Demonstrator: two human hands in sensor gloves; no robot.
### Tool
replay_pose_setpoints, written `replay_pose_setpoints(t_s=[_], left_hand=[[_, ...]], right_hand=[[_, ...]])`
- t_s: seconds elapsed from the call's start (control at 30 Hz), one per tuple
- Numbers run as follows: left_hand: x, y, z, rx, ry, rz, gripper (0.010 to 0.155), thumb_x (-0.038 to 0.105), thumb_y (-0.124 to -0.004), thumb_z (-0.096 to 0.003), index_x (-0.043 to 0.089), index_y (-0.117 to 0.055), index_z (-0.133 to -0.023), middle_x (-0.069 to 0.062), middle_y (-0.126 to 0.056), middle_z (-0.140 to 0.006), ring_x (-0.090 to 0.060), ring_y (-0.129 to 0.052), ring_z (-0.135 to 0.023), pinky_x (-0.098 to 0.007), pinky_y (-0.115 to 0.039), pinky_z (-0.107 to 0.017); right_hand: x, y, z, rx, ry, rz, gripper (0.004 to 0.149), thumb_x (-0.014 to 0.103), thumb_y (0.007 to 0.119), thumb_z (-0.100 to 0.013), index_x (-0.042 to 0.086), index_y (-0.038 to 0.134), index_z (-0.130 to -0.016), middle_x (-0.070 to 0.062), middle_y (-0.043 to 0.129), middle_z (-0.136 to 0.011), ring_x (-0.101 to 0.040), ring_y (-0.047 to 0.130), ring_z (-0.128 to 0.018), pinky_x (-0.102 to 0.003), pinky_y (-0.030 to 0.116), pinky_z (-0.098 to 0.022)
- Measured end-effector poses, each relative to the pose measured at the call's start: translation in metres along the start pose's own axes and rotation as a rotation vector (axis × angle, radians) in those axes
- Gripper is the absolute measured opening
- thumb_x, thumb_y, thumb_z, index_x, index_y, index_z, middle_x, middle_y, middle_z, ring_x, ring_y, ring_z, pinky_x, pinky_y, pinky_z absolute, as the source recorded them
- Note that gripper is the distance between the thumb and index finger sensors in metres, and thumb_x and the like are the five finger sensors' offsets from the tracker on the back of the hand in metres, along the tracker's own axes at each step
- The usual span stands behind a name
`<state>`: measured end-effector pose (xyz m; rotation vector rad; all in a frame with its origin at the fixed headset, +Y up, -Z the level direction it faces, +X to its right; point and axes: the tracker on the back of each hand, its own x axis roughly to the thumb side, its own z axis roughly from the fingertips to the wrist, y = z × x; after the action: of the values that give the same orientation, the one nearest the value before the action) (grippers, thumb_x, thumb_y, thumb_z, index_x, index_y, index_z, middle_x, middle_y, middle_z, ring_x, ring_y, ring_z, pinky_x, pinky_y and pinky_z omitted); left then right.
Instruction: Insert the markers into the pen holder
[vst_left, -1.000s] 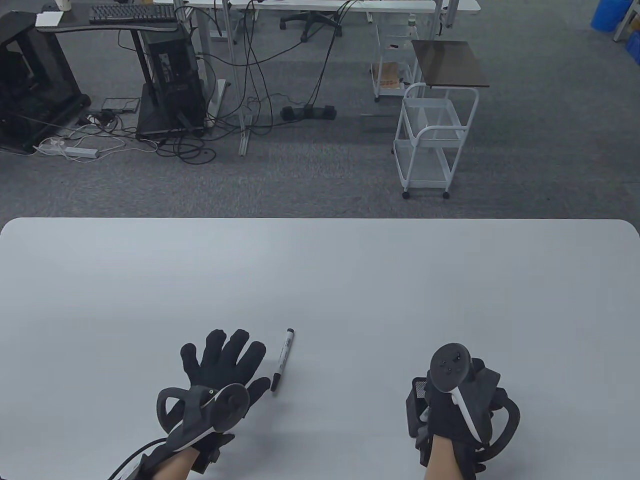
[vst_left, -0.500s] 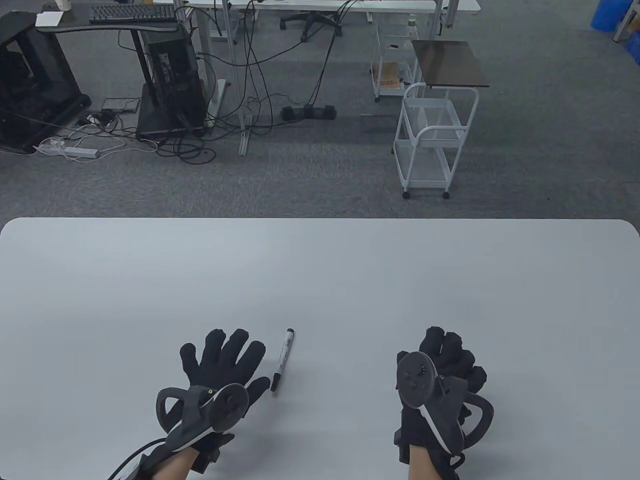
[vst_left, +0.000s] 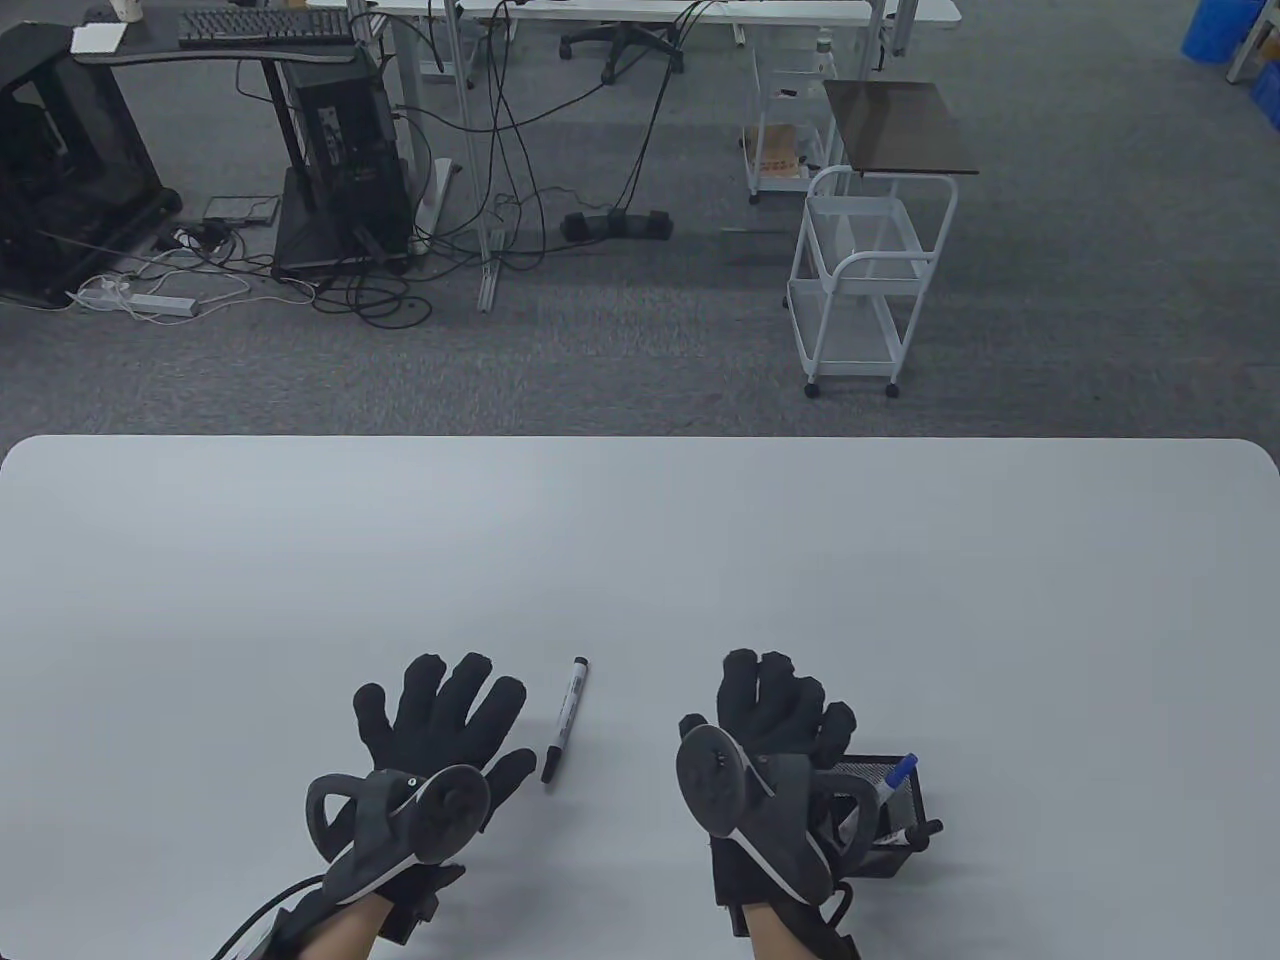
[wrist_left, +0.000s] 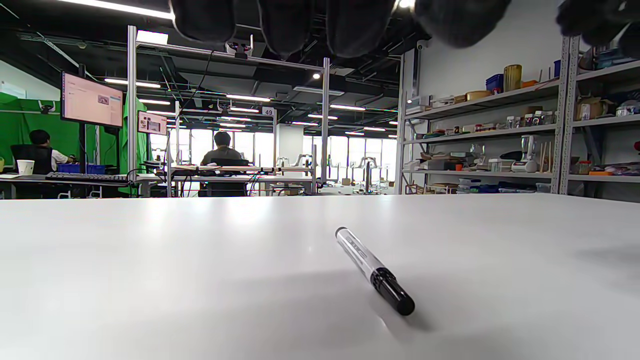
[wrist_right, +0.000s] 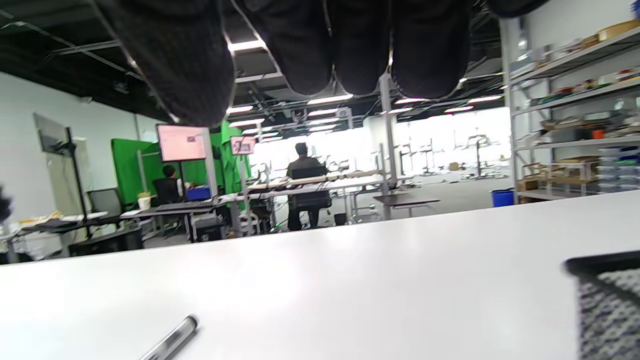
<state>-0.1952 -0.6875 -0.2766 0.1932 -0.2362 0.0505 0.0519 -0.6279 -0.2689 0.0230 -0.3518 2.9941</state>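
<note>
A white marker with a black cap (vst_left: 565, 718) lies on the white table (vst_left: 640, 540) between my hands; it also shows in the left wrist view (wrist_left: 374, 270) and at the bottom left of the right wrist view (wrist_right: 172, 340). My left hand (vst_left: 440, 715) lies open and empty just left of it, fingers spread. My right hand (vst_left: 775, 700) is open and empty, right of the marker. A black mesh pen holder (vst_left: 893, 812) stands just right of my right wrist, with a blue-capped marker (vst_left: 897, 773) and a dark marker (vst_left: 915, 834) in it. The holder's edge shows in the right wrist view (wrist_right: 607, 305).
The table's far edge (vst_left: 640, 438) borders grey carpet. A white wire trolley (vst_left: 865, 280) and desks with cables (vst_left: 480, 160) stand beyond it.
My right hand has let go of the pen holder and moved left, opening out flat. The holder now stands uncovered at its right. My left hand and the marker have stayed still.
</note>
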Motion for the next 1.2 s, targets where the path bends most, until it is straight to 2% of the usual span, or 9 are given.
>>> replay_pose_setpoints(t_s=[0.2,0.33,0.6,0.77,1.03,1.2], left_hand=[[-0.004,0.003,0.0,0.013,0.007,0.018,0.066,0.064,-0.059,-0.0576,0.043,-0.046,-0.119,0.002,-0.038,-0.133,-0.047,-0.037,-0.125,-0.078,-0.025,-0.077],[-0.008,0.004,0.0,0.021,0.02,0.032,0.066,0.064,-0.059,-0.058,0.043,-0.047,-0.119,0.002,-0.038,-0.133,-0.047,-0.038,-0.125,-0.078,-0.025,-0.077],[-0.016,0.008,0.0,0.031,0.041,0.061,0.065,0.063,-0.059,-0.0582,0.042,-0.047,-0.119,0.001,-0.039,-0.133,-0.047,-0.038,-0.124,-0.079,-0.025,-0.077],[-0.017,0.008,-0.001,0.034,0.045,0.059,0.065,0.063,-0.059,-0.0582,0.042,-0.047,-0.119,0.002,-0.038,-0.133,-0.048,-0.038,-0.124,-0.079,-0.025,-0.077],[-0.017,0.009,-0.001,0.031,0.046,0.053,0.065,0.063,-0.059,-0.0581,0.043,-0.047,-0.119,0.002,-0.038,-0.133,-0.047,-0.038,-0.125,-0.079,-0.025,-0.077],[-0.017,0.009,-0.001,0.029,0.044,0.054,0.066,0.064,-0.059,-0.0578,0.042,-0.046,-0.119,0.002,-0.038,-0.133,-0.048,-0.037,-0.125,-0.079,-0.025,-0.077]], right_hand=[[0.038,0.029,-0.009,0.08,-0.091,0.005,0.07,0.042,0.079,-0.061,-0.002,0.062,-0.114,-0.037,0.059,-0.114,-0.063,0.07,-0.096,-0.079,0.044,-0.064],[0.059,0.051,-0.017,0.129,-0.093,-0.015,0.069,0.042,0.078,-0.062,-0.002,0.062,-0.113,-0.036,0.062,-0.11,-0.059,0.073,-0.094,-0.078,0.045,-0.064],[0.082,0.099,-0.04,0.276,0.025,-0.071,0.067,0.042,0.076,-0.063,-0.001,0.059,-0.111,-0.032,0.066,-0.103,-0.051,0.08,-0.087,-0.073,0.049,-0.065],[0.095,0.124,-0.045,0.333,0.095,-0.02,0.07,0.045,0.075,-0.063,-0.003,0.056,-0.11,-0.032,0.067,-0.099,-0.046,0.083,-0.08,-0.072,0.051,-0.063],[0.1,0.151,-0.05,0.469,0.219,-0.04,0.078,0.048,0.072,-0.063,-0.012,0.049,-0.108,-0.032,0.07,-0.091,-0.038,0.085,-0.071,-0.071,0.056,-0.058],[0.101,0.157,-0.052,0.516,0.269,-0.032,0.083,0.05,0.069,-0.064,-0.016,0.044,-0.107,-0.032,0.069,-0.089,-0.037,0.084,-0.067,-0.071,0.055,-0.056]])
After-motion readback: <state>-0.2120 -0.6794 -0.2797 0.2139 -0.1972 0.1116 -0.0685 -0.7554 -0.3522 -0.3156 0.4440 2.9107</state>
